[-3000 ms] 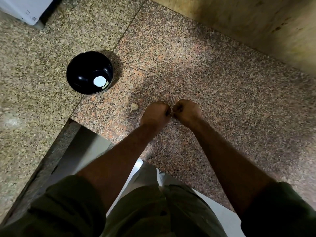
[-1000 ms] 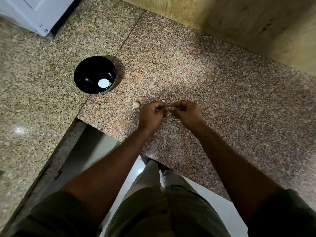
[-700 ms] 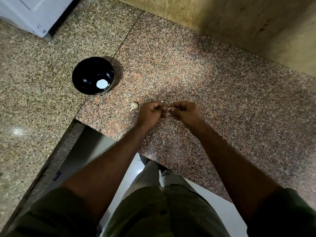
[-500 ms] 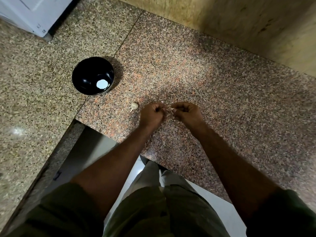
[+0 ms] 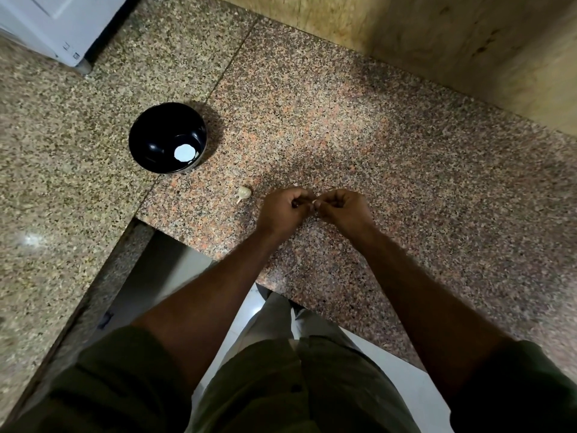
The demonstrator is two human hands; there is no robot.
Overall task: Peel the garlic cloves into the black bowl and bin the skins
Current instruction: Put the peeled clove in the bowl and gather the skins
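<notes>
The counter (image 5: 390, 157) lies under both hands. The bowl (image 5: 156, 132) sits well up-left of the left hand (image 5: 282, 210). That hand and the right hand (image 5: 343, 209) meet fingertip to fingertip, both curled, pinching a clove (image 5: 313, 202). Another clove (image 5: 244, 192) lies just left of the left hand.

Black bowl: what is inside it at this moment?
The black bowl holds a round white patch, perhaps glare, with a pale sliver at its edge. Whether that is peeled garlic cannot be told.
</notes>
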